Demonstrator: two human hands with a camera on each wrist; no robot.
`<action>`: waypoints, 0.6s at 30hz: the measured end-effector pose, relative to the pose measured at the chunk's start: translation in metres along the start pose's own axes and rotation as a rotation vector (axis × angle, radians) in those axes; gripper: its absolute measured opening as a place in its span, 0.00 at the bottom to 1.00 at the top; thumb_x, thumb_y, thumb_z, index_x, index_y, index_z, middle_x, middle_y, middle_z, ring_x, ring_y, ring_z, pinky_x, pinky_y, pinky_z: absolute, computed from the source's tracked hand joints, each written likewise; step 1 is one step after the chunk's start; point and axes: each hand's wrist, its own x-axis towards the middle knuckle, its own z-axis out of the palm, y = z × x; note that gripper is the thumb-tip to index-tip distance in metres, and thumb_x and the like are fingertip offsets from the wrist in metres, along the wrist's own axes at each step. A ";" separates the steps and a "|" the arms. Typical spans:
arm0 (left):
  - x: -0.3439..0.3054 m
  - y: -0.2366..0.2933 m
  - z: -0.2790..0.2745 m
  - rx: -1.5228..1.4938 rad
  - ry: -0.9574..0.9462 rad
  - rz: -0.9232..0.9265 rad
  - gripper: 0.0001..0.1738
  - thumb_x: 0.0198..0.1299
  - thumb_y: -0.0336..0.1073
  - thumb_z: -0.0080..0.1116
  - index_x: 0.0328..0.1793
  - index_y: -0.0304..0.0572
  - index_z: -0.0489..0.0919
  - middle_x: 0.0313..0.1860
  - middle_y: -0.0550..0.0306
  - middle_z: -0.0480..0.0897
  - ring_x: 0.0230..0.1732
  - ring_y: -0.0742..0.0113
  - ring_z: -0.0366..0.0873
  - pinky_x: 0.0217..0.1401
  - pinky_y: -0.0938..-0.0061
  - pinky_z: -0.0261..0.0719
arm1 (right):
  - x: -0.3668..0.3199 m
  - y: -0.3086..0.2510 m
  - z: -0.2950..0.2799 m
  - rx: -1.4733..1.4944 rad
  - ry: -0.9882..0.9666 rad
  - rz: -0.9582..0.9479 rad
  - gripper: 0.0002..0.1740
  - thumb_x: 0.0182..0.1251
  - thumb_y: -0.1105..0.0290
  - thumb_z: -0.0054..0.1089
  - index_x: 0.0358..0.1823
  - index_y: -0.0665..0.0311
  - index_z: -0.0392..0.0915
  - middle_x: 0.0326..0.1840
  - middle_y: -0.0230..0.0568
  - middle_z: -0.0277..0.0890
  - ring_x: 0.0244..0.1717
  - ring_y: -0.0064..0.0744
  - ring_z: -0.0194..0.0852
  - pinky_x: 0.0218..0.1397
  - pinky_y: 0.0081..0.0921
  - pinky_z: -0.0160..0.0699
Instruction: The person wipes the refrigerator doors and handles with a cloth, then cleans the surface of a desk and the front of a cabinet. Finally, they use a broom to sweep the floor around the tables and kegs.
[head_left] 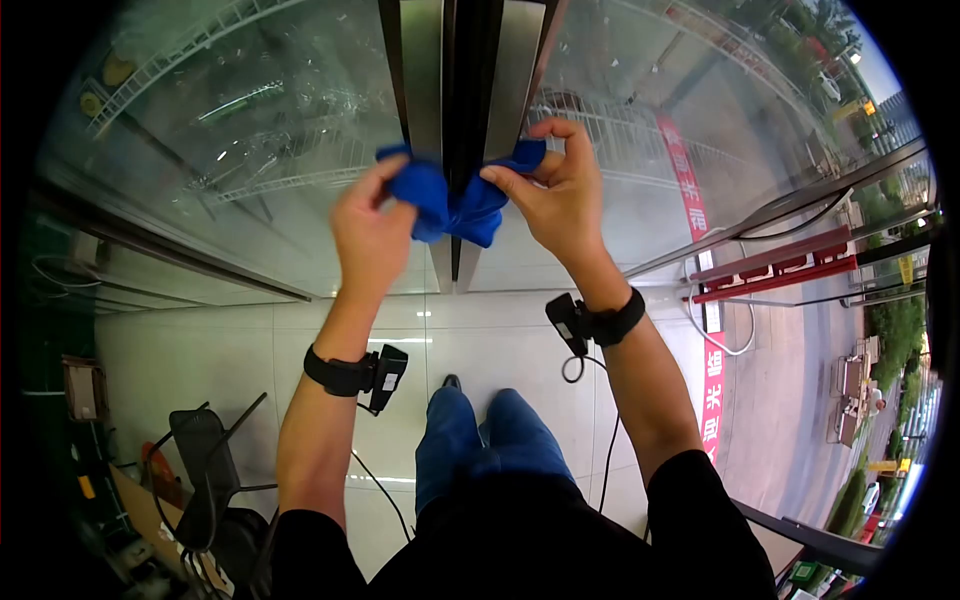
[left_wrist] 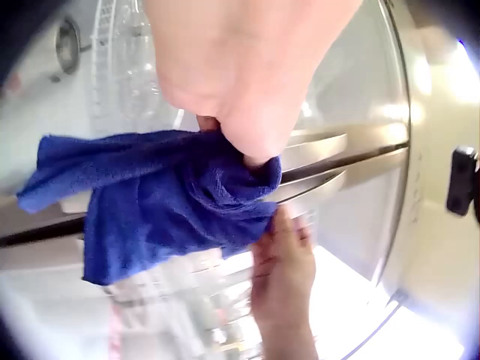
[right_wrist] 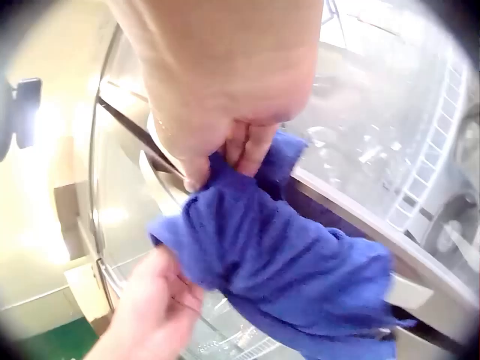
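Observation:
A blue cloth (head_left: 425,195) is wrapped around the two door handles (head_left: 510,85) of a glass-doored cabinet, bunched like a knot in the middle. The left hand (head_left: 375,235) pinches its left part between thumb and fingers. On the other side, the right hand (head_left: 568,195) holds the right end between thumb and fingers. In the left wrist view the cloth (left_wrist: 172,199) hangs in loose folds below the left hand (left_wrist: 247,75). The right wrist view shows the right hand (right_wrist: 225,90) gripping the cloth (right_wrist: 285,262), its fingertips partly hidden by the fabric.
Wire shelves (head_left: 290,175) show behind the glass. A black chair (head_left: 205,455) stands at the lower left on the tiled floor (head_left: 310,330). Cables hang from both wrist cameras. To the right are a red banner with white characters (head_left: 712,400) and an outdoor area.

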 end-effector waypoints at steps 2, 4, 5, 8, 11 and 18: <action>-0.003 -0.007 0.010 -0.218 0.118 -0.115 0.16 0.55 0.21 0.58 0.52 0.29 0.79 0.43 0.53 0.84 0.42 0.71 0.81 0.47 0.79 0.78 | -0.018 0.034 -0.001 -0.079 -0.032 0.000 0.27 0.52 0.75 0.74 0.47 0.65 0.63 0.29 0.43 0.82 0.32 0.21 0.81 0.36 0.19 0.78; -0.011 -0.023 0.015 -0.088 0.073 -0.063 0.19 0.55 0.21 0.57 0.55 0.30 0.78 0.44 0.53 0.83 0.43 0.71 0.81 0.49 0.78 0.78 | -0.026 0.059 0.000 -0.257 -0.103 0.019 0.25 0.54 0.78 0.71 0.46 0.66 0.61 0.32 0.44 0.83 0.33 0.21 0.80 0.36 0.18 0.78; -0.017 -0.033 0.014 -0.073 0.052 -0.025 0.19 0.55 0.20 0.56 0.55 0.30 0.78 0.43 0.53 0.84 0.43 0.71 0.81 0.49 0.78 0.78 | -0.033 0.063 -0.002 -0.257 -0.097 0.031 0.25 0.54 0.78 0.71 0.46 0.66 0.61 0.32 0.44 0.83 0.33 0.21 0.80 0.36 0.18 0.78; -0.006 -0.009 0.000 0.013 0.009 -0.042 0.19 0.55 0.21 0.57 0.55 0.30 0.78 0.42 0.53 0.84 0.43 0.71 0.81 0.49 0.78 0.78 | -0.009 0.031 0.003 -0.077 -0.112 0.089 0.24 0.56 0.79 0.69 0.45 0.66 0.60 0.31 0.44 0.82 0.35 0.22 0.80 0.36 0.18 0.78; 0.000 -0.006 0.001 -0.138 0.061 -0.075 0.21 0.56 0.22 0.59 0.57 0.28 0.76 0.42 0.56 0.83 0.42 0.74 0.80 0.47 0.80 0.77 | -0.014 0.028 0.003 0.116 -0.056 0.099 0.23 0.57 0.79 0.67 0.45 0.65 0.59 0.29 0.41 0.80 0.36 0.22 0.80 0.36 0.17 0.77; -0.005 -0.014 0.002 0.017 0.023 -0.021 0.18 0.54 0.24 0.61 0.52 0.30 0.79 0.39 0.53 0.85 0.42 0.74 0.81 0.46 0.79 0.78 | -0.005 0.020 0.002 0.008 -0.012 0.023 0.22 0.57 0.80 0.67 0.41 0.64 0.57 0.28 0.41 0.79 0.30 0.22 0.80 0.30 0.17 0.77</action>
